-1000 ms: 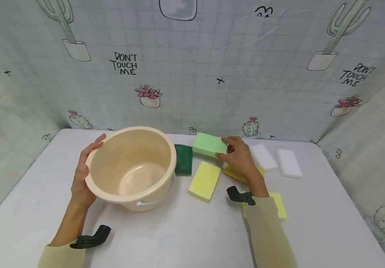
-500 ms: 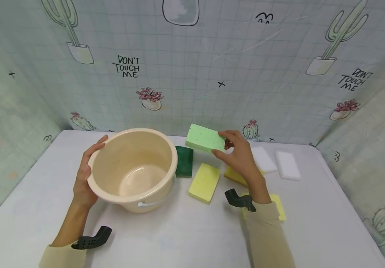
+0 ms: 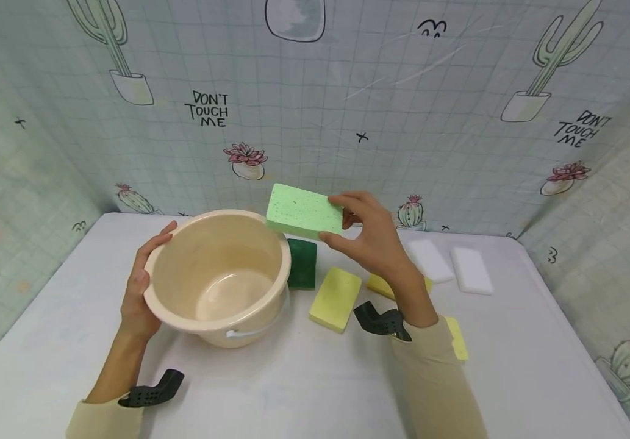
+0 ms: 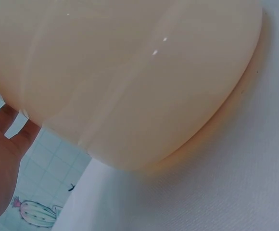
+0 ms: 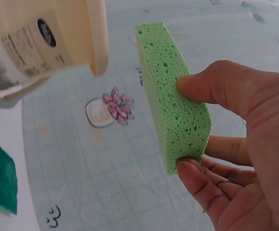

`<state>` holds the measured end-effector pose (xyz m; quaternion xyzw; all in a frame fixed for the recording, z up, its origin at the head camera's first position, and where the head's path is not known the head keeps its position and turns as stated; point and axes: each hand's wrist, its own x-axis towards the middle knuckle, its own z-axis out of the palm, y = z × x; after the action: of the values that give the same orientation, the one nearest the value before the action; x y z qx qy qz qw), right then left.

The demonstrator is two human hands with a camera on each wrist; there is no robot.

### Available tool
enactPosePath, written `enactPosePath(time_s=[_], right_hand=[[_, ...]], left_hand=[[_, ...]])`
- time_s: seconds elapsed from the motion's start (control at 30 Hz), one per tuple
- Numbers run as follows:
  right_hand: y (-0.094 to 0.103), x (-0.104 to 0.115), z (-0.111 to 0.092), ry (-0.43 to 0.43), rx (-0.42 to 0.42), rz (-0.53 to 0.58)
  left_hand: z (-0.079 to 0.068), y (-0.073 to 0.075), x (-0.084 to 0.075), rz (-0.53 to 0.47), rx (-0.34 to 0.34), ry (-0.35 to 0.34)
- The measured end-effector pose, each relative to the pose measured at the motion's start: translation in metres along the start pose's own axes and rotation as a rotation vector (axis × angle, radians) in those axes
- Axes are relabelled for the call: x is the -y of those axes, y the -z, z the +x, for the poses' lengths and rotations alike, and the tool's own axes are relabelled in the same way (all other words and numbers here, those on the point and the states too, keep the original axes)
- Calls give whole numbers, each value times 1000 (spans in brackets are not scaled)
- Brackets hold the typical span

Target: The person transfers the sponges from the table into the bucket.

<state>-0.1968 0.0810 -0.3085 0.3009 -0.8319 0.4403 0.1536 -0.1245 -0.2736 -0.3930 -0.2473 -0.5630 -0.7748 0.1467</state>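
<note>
A green sponge (image 3: 302, 211) hangs in the air beside the bucket's right rim, overlapping that rim in the head view. My right hand (image 3: 372, 235) pinches it at its right end, thumb on one side and fingers on the other. The right wrist view shows the porous green sponge (image 5: 175, 96) between thumb and fingertips. On the left stands a cream plastic bucket (image 3: 183, 262) with a white handle; its visible inside is bare. My left hand (image 3: 140, 292) holds the bucket by its left side, fingers at the rim. The left wrist view shows fingers against the bucket wall (image 4: 130, 72).
Right of the bucket lie a dark green scouring pad (image 3: 302, 265) and a yellow sponge (image 3: 335, 299). Another yellow piece (image 3: 382, 285) and a yellow sponge (image 3: 456, 338) are partly hidden by my right arm. Two white sponges (image 3: 471, 270) lie farther right. A printed curtain (image 3: 315, 122) backs the table.
My right hand has lifted the green sponge off the table's back area and carried it left and up toward the bucket's rim. The left hand and bucket have stayed put.
</note>
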Motion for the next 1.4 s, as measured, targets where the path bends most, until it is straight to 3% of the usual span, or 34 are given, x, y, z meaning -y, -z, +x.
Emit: enactPosePath(time_s=[0.3,0.57,0.83,1.13,1.4], right_hand=[[-17,25,14,74,104,7],[-44,48,25,78,259,4],[-65,56,31,58,356,-79],[-79,67,34,19,500,-146],[-88,73,34,42,573,-222]], left_hand=[[-1,0,0,-10,7,7],[0,2,-1,31,-1,14],[1,3,-1,48,-28,43],[2,3,-2,28,-13,31],[2,4,-2,43,-13,44]])
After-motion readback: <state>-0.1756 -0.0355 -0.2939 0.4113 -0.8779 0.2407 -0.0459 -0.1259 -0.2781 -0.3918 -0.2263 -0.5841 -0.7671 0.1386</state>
